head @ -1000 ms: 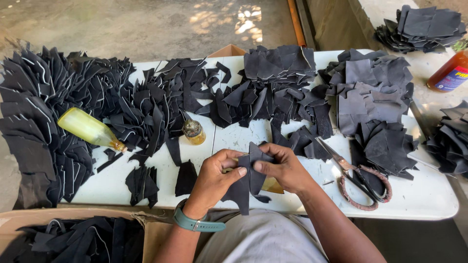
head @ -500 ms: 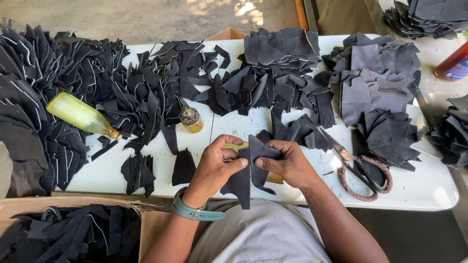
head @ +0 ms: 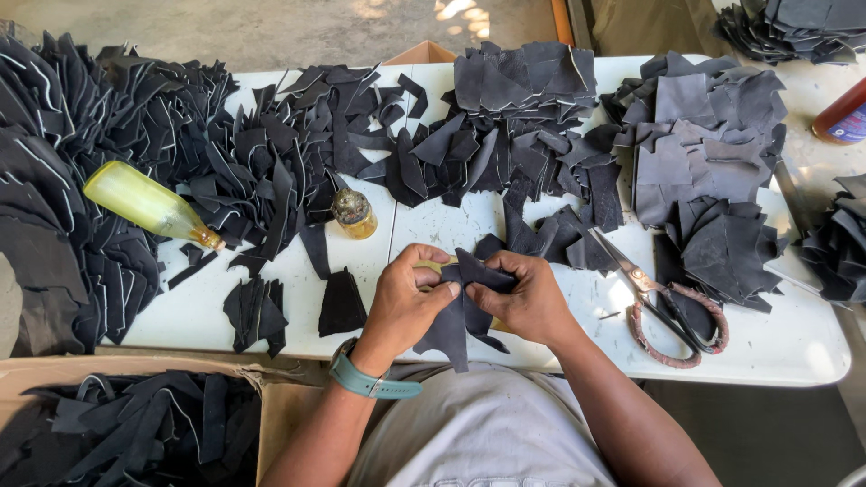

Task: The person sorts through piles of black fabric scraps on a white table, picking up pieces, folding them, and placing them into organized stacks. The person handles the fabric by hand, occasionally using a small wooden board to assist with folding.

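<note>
My left hand [head: 406, 302] and my right hand [head: 528, 298] both grip one black leather piece [head: 456, 320] just above the near edge of the white table [head: 794, 343]. The thumbs press its top edge together and the piece hangs down between my hands. A teal watch band [head: 370, 383] circles my left wrist. Something yellow shows behind my fingers; I cannot tell what it is.
Heaps of black leather pieces [head: 505, 117] cover the table. A yellow bottle [head: 149, 203] lies at left, a small glue jar [head: 354, 212] stands mid-table, scissors [head: 663, 302] lie at right. A cardboard box [head: 135, 424] of black pieces sits lower left. A red bottle [head: 843, 113] is at far right.
Both hands have stayed on the black piece, working its top edge. The camera view shifted slightly; nothing else on the table moved.
</note>
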